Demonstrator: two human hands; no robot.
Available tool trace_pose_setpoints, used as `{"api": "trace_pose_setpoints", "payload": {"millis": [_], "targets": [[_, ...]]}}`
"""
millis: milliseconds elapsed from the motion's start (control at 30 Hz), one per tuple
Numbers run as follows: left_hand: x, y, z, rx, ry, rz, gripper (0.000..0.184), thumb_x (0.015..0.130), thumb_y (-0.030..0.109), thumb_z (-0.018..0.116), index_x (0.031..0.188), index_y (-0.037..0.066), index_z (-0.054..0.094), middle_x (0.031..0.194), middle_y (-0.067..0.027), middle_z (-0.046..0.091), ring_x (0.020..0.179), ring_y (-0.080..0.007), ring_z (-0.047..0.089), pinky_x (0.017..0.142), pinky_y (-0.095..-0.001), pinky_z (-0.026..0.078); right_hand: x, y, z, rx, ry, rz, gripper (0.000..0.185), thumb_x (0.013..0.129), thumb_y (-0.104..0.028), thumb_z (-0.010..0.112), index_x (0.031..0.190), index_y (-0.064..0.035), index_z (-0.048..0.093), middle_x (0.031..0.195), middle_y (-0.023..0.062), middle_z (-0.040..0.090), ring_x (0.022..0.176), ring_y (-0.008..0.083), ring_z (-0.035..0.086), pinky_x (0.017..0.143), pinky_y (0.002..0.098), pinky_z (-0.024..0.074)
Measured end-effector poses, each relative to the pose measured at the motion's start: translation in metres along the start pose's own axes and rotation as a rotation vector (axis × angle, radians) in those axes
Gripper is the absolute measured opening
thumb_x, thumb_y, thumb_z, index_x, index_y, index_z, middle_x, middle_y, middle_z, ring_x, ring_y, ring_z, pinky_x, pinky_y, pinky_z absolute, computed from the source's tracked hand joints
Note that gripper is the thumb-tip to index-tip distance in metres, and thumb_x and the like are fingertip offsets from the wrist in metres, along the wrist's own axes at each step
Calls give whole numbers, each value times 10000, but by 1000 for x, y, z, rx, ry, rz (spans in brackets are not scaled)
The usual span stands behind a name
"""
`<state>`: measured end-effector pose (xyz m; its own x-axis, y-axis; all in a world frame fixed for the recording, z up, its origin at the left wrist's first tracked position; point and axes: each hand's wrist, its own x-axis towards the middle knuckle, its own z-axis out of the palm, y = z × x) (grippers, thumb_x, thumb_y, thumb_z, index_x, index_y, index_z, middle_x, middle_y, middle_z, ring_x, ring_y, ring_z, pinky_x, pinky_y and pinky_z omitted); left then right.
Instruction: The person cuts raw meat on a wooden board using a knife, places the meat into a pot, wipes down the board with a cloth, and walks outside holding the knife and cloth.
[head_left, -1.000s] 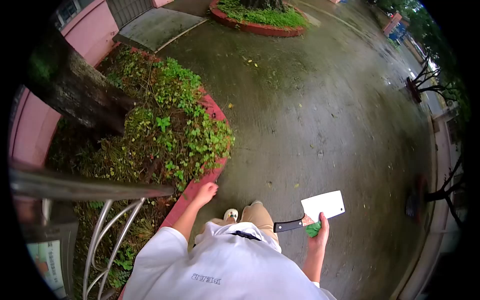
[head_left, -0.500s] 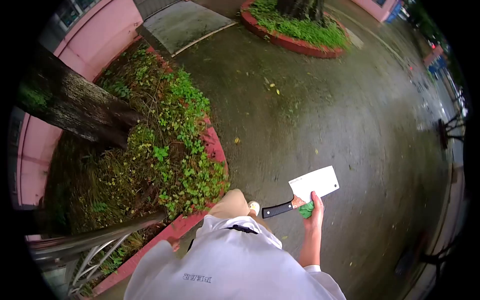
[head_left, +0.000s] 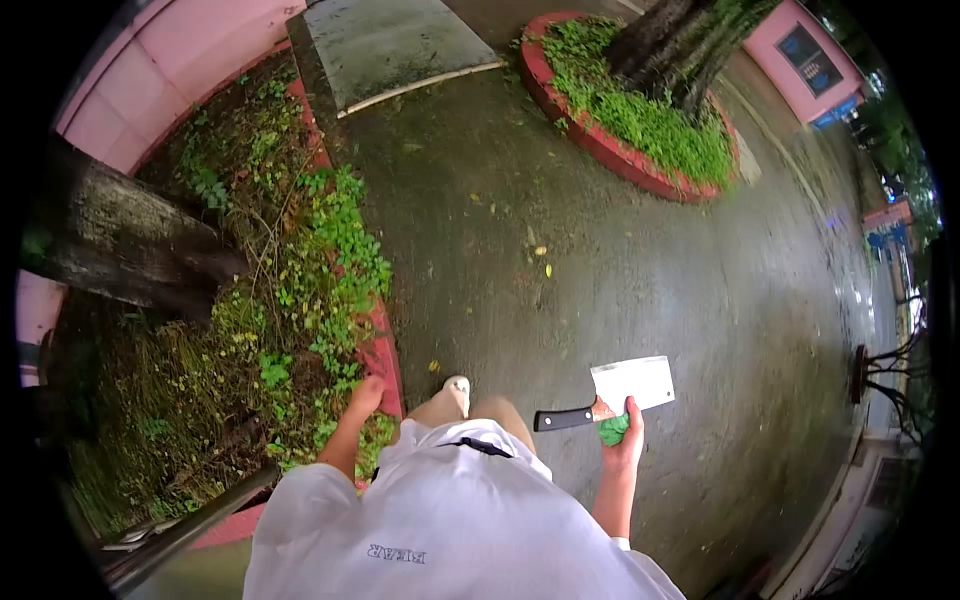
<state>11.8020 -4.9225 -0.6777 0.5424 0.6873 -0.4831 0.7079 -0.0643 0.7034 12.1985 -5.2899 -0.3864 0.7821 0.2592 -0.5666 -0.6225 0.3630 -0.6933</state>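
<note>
My right hand [head_left: 628, 440] is closed on a cleaver [head_left: 632, 383], with the thumb against its broad, bright blade. The black handle points left, away from my palm, and brown patches mark the blade near it. A crumpled green thing [head_left: 613, 430] is in the same hand, under the blade; its kind is not clear. My left hand [head_left: 368, 393] hangs beside the planted bed with its fingers curled in, and nothing shows in it.
A red kerb [head_left: 381, 362] edges the planted bed [head_left: 290, 330] on my left, where a thick tree trunk [head_left: 140, 235] leans. Ahead stands a round red-edged planter [head_left: 655, 178] with another tree. Wet pavement [head_left: 500, 280] has scattered leaves. A metal railing [head_left: 200, 520] is at lower left.
I have walked forward, so the planter and ramp ahead look closer. My left hand has swung forward into fuller view. The cleaver stays in my right hand, now tilted more level.
</note>
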Motion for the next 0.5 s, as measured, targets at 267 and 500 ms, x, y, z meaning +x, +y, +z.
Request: {"api": "trace_pose_setpoints", "payload": {"millis": [267, 500], "targets": [[278, 296, -39, -278, -25, 199, 233, 955, 253, 570, 1031, 45, 640, 909, -109, 689, 843, -214, 662, 749, -328, 515, 262, -57, 157, -42, -8, 12, 317, 933, -241, 612, 1153, -12, 604, 1111, 58, 645, 989, 174, 623, 850, 317, 496], [323, 238, -79, -444, -137, -650, 214, 936, 234, 534, 1045, 74, 626, 826, -121, 632, 713, -305, 618, 631, -436, 509, 467, -130, 394, -150, -178, 79, 246, 922, -245, 647, 1065, -46, 633, 1011, 31, 674, 878, 138, 645, 763, 279, 503]]}}
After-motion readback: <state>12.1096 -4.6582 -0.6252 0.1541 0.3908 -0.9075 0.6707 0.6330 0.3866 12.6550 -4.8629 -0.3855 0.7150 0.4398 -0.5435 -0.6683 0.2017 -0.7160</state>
